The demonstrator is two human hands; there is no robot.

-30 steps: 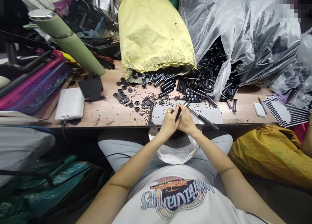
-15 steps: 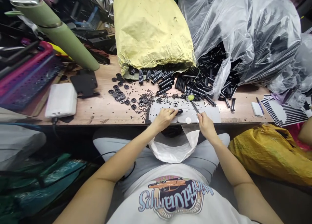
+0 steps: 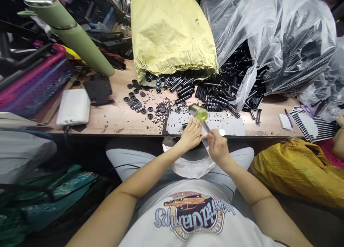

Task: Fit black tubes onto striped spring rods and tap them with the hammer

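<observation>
My right hand [image 3: 218, 148] grips the metal handle of a hammer [image 3: 201, 114] with a lime-green face. The hammer head is raised over the grey plate [image 3: 231, 123] at the table's front edge, above my left fingers. My left hand [image 3: 191, 134] lies over the plate with its fingers stretched out. At the left of those fingers the end of a black cylinder [image 3: 184, 126] shows; the rest of it is hidden. Small black rings [image 3: 172, 112] lie scattered on the plate and around it.
Black washers [image 3: 133, 101] lie to the left. Behind the plate are black tubes [image 3: 185, 91] and a yellow sack [image 3: 172, 32] spilling patterned cylinders. Clear plastic bags [image 3: 298, 42] stand right. A white bag [image 3: 193, 168] hangs open at my lap. A white box [image 3: 73, 107] sits left.
My right hand has swung the hammer up and to the left, over the left hand. My left hand has gone from pinching the black cylinder to lying with fingers stretched out.
</observation>
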